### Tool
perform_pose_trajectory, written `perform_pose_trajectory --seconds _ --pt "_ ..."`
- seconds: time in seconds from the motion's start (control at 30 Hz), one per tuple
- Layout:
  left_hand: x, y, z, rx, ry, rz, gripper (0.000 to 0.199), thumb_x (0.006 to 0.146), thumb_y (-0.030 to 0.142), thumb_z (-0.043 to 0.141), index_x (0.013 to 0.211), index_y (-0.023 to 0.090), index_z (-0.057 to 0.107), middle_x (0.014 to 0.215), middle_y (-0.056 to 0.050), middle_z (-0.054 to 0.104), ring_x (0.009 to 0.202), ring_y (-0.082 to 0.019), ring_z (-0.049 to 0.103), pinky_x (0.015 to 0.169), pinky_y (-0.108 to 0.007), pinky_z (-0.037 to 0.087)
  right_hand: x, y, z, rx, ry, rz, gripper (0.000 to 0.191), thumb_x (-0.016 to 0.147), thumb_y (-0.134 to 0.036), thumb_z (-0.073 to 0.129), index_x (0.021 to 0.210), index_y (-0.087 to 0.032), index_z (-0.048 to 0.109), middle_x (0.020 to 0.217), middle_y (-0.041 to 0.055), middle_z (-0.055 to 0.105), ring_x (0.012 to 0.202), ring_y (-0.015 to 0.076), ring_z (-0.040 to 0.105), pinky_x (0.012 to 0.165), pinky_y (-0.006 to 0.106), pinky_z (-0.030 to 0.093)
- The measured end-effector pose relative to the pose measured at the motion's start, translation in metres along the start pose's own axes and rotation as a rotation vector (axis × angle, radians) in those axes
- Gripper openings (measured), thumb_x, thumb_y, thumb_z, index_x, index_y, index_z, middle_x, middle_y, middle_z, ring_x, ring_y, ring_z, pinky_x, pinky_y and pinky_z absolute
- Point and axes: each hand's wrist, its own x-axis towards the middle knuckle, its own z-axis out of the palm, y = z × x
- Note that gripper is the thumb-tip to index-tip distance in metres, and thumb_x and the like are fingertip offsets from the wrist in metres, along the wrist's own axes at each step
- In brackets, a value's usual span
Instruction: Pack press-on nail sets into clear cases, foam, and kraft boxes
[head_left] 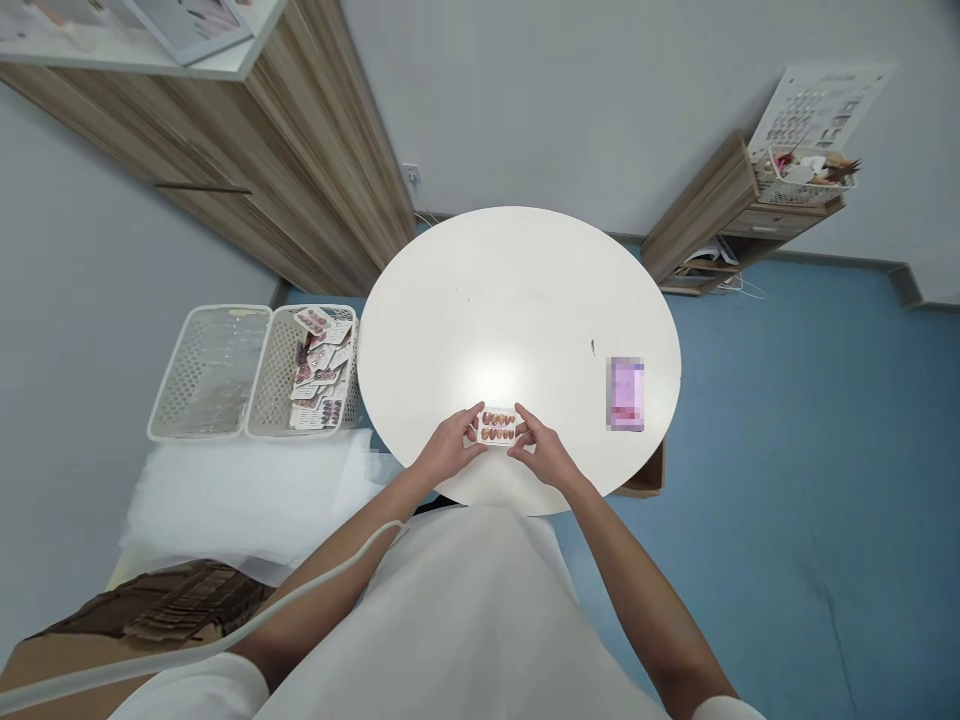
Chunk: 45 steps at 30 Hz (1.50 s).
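Note:
A small white card of press-on nails (498,426) is held level over the near edge of the round white table (517,270). Two rows of reddish and gold nails face up on it. My left hand (452,443) pinches the card's left edge between thumb and fingers. On the opposite edge, my right hand (545,452) grips it the same way. Whether the card rests on the tabletop or hovers just above it, I cannot tell.
To the table's right side lies a blurred pink-purple item (625,394). Left of the table, one white basket (304,370) holds many nail cards, and another basket (214,370) holds clear plastic pieces. A wooden cabinet (322,130) and a low shelf (701,215) stand behind.

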Motion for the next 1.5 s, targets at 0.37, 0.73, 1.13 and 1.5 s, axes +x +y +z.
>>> perform_pose_trajectory --seconds 0.37,0.73,1.13,1.5 --pt "-0.024 -0.099 -0.064 0.426 0.118 -0.154 0.054 0.07 0.019 0.058 0.122 0.017 0.044 0.095 -0.005 0.058 0.077 -0.017 0.054 0.077 -0.034 0.046 0.07 0.003 0.119 -0.238 -0.094 0.099 0.065 0.073 -0.017 0.057 0.132 -0.024 0.031 0.096 0.0029 0.053 0.078 0.0132 0.051 0.075 0.03 0.044" --pt "-0.035 -0.119 -0.064 0.381 0.128 -0.214 0.06 0.071 0.022 0.057 0.128 0.015 0.037 0.106 -0.01 0.049 0.091 -0.022 0.053 0.078 -0.037 0.048 0.067 0.004 0.155 -0.381 0.025 0.188 0.066 0.074 -0.019 0.054 0.134 -0.025 0.028 0.108 0.0071 0.05 0.088 0.0186 0.052 0.073 0.033 0.046" --pt "-0.043 -0.12 -0.07 0.082 0.207 -0.256 0.064 0.071 0.019 0.054 0.131 0.018 0.032 0.123 -0.012 0.046 0.109 -0.022 0.049 0.092 -0.039 0.043 0.062 -0.005 0.18 0.195 0.155 0.244 0.061 0.068 -0.022 0.059 0.125 -0.026 0.038 0.124 0.0062 0.048 0.107 0.0175 0.05 0.093 0.038 0.042" --pt "-0.012 -0.127 -0.118 0.107 0.355 -0.302 0.061 0.073 0.019 0.053 0.131 0.017 0.034 0.122 -0.012 0.045 0.11 -0.022 0.048 0.094 -0.039 0.042 0.119 -0.032 0.201 0.163 0.075 0.178 0.063 0.069 -0.028 0.06 0.126 -0.026 0.035 0.125 0.0061 0.046 0.103 0.0176 0.049 0.085 0.035 0.045"
